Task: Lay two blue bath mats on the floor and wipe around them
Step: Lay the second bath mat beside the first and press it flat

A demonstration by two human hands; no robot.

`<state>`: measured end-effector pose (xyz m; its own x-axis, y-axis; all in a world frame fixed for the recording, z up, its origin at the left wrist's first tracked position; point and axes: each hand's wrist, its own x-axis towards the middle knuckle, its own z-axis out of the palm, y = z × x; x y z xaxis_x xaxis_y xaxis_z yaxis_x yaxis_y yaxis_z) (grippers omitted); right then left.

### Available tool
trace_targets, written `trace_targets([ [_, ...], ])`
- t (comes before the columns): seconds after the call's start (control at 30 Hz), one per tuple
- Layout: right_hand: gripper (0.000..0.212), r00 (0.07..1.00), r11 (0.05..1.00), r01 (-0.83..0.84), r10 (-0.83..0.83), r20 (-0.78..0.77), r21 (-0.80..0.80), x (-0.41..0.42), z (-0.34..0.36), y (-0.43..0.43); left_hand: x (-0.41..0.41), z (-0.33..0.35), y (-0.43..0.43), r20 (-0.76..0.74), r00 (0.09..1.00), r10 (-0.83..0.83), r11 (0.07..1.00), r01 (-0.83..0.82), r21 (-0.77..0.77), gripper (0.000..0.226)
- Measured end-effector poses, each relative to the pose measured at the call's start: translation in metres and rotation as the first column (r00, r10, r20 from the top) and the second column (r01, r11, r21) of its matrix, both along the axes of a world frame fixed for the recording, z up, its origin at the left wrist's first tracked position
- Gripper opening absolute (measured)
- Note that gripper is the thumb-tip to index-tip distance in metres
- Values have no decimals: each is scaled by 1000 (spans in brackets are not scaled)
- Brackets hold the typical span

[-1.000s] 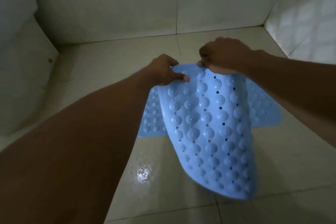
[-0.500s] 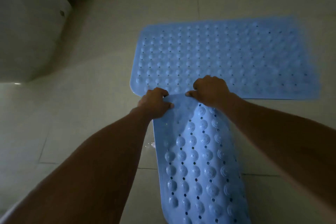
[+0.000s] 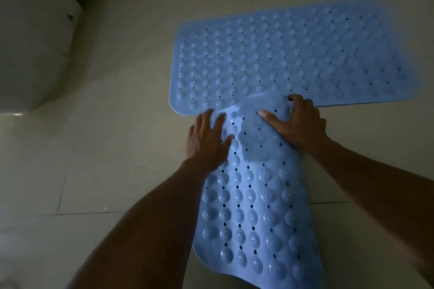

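One blue bath mat [image 3: 293, 58] lies flat on the tiled floor, running left to right at the far side. A second blue bath mat [image 3: 256, 206] stretches from near me toward the first, suction cups facing up, and its far end is folded and overlaps the first mat's near edge. My left hand [image 3: 206, 141] rests with spread fingers on the second mat's left edge. My right hand [image 3: 298, 122] presses flat on the folded far end, thumb and fingers apart over the rubber.
A white toilet base [image 3: 35, 42] stands at the left, with a wall behind it. Pale floor tiles [image 3: 105, 148] surround the mats, and grout lines cross them. The light is dim.
Both hands have let go of the pinched far edge of the second mat and now lie spread on it. That end has dropped onto the first mat's near edge, and the view has shifted closer.
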<state>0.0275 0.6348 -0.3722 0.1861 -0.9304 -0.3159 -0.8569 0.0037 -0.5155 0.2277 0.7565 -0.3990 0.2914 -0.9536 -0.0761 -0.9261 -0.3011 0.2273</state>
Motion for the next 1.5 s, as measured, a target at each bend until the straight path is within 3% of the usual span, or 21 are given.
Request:
trace_targets([
  [0.07, 107, 996, 986, 90, -93, 15, 142, 4, 1, 11, -16, -19, 26, -79, 996, -47, 996, 52, 68, 60],
  [0.13, 120, 985, 953, 161, -173, 25, 255, 12, 5, 20, -24, -30, 50, -140, 990, 25, 989, -4, 145, 64],
  [0.23, 135, 978, 927, 198, -209, 1, 317, 22, 10, 34, -18, -32, 72, -144, 988, 47, 982, -19, 190, 63],
  [0.3, 126, 974, 916, 191, -221, 45, 354, 23, 12, 41, -9, -29, 75, -151, 988, 18, 972, 18, 234, 65],
  [0.43, 68, 934, 870, 76, -234, 271, 488, 8, 18, 48, -3, -22, 73, -175, 985, -4, 955, 56, 291, 67],
  [0.53, 47, 917, 849, 82, -270, 294, 522, -2, 21, 55, -3, -17, 67, -141, 989, -39, 948, 81, 306, 69],
  [0.73, 50, 884, 874, 162, -335, 326, 457, -14, 24, 52, -10, -8, 57, -154, 988, 15, 912, 49, 407, 88],
  [0.93, 63, 940, 782, 48, -245, 236, 622, -41, 44, 37, -15, -7, 56, -129, 991, 23, 909, 33, 416, 92],
  [1.1, 56, 951, 805, 62, -227, 209, 589, -40, 50, 34, -20, -7, 55, -94, 995, 29, 907, 14, 422, 92],
  [1.17, 69, 945, 856, 133, -261, 196, 499, -43, 45, 29, -20, -7, 53, -83, 995, 47, 900, -6, 436, 93],
  [1.27, 139, 970, 942, 213, -236, 62, 260, -49, 46, 24, -16, -6, 48, -81, 993, 90, 894, -45, 446, 94],
  [1.3, 146, 975, 949, 206, -219, 29, 238, -50, 47, 23, -16, -6, 46, -84, 991, 101, 892, -53, 448, 95],
  [1.43, 123, 979, 926, 186, -203, 18, 329, -62, 37, 9, -24, -7, 41, -59, 990, 128, 879, -85, 469, 103],
  [1.5, 91, 978, 922, 116, -171, 121, 370, -63, 43, 11, -26, -8, 41, -49, 990, 132, 878, -94, 470, 104],
])
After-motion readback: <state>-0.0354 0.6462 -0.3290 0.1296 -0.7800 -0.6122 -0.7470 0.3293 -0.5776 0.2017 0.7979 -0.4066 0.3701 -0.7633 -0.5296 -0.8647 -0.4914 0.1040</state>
